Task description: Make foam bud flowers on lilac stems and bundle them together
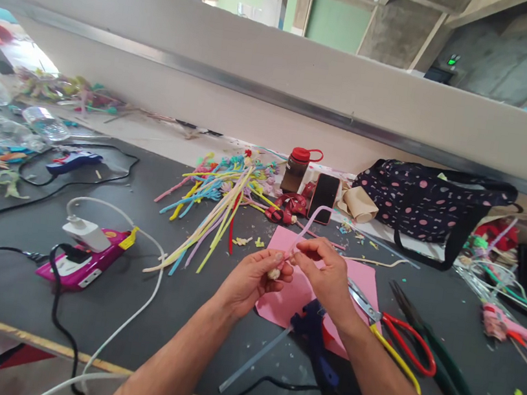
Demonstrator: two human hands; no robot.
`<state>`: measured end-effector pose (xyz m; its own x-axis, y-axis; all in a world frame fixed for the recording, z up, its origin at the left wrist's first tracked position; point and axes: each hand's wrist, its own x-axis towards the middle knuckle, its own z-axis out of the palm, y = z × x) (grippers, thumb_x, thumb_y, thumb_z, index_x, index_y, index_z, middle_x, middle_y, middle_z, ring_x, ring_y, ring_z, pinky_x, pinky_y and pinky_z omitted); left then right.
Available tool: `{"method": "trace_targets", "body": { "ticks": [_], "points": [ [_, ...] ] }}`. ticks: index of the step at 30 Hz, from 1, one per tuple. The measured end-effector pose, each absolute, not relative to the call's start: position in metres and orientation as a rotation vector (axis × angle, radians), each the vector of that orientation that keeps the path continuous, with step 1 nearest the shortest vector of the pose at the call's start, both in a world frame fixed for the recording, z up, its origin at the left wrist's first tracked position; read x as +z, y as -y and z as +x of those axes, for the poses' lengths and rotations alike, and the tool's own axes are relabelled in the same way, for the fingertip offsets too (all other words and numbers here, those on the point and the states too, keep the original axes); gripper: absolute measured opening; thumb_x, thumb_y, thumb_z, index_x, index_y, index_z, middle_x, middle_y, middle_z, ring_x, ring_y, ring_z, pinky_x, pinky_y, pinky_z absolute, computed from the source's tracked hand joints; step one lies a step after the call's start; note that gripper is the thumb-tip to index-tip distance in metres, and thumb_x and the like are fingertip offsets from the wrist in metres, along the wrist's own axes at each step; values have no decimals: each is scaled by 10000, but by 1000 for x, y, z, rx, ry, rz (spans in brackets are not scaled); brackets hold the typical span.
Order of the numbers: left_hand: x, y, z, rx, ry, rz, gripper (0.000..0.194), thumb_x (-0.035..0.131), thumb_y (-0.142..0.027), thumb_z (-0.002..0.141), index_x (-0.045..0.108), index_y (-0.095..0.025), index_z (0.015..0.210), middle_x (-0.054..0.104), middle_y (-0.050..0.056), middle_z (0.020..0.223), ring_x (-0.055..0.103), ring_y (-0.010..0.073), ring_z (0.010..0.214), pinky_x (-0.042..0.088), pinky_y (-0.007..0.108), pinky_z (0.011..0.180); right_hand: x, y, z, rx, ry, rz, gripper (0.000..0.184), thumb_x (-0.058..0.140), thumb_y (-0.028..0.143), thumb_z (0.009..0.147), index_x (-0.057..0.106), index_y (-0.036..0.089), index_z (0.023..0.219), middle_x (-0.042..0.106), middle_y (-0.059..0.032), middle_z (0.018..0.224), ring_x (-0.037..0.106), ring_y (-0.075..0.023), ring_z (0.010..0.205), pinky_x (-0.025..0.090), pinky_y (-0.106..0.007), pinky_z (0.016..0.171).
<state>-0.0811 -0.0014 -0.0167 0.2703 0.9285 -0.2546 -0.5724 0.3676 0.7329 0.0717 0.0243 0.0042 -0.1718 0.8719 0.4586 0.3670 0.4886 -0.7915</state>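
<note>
My left hand (254, 281) is closed in a pinch around the lower end of a pale lilac pipe cleaner (309, 223), which rises and bends over to the right. A small cream bud-like piece (274, 273) shows at the left fingertips. My right hand (324, 275) pinches the same pipe cleaner just above the left fingers. Beneath both hands lies a pink sheet (273, 301). A dark blue glue gun (316, 345) rests partly on the sheet, below my right forearm, with a translucent glue stick (252, 363) sticking out of it. Scissors (368, 307) with red and yellow handles lie beside my right forearm.
Dark green-handled, long-nosed pliers (433, 346) lie right of the scissors. Colourful pipe cleaners (216, 201) are heaped behind my left hand. Further back stand a red-lidded bottle (297, 166), a phone (324, 193) and a patterned bag (419, 206). A magenta power strip (98, 259) trails cables at left.
</note>
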Motion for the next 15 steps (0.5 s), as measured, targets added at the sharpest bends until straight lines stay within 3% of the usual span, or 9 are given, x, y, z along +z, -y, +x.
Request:
{"method": "trace_targets", "body": {
  "ticks": [2,4,8,15],
  "points": [
    [-17,2,-81,1066,-731,569,182,654,-293,726,618,-130,799,630,27,684,590,85,578,477,163,513,6,-26,74,653,1756,-1054,139,606,229,711,638,200,843,604,-42,932,549,-180,846,427,-311,734],
    [-17,2,-80,1026,-707,583,188,642,-302,735,619,-120,774,614,19,649,570,74,542,463,155,487,7,-28,76,872,1755,-1037,135,600,248,709,640,195,827,597,-39,947,554,-169,807,432,-302,699],
    [-18,3,-79,936,-684,619,169,621,-295,751,620,-126,763,603,11,609,568,77,524,437,146,447,5,-29,76,1376,1576,-1004,142,585,298,735,630,167,763,545,22,617,464,-94,497,385,-238,502],
    [-17,3,-80,915,-801,690,238,629,-331,737,662,-108,811,668,78,728,611,116,616,457,172,505,2,-30,77,1379,1507,-1067,146,630,309,686,638,163,677,566,14,609,487,-111,549,378,-228,510]
  ]
}}
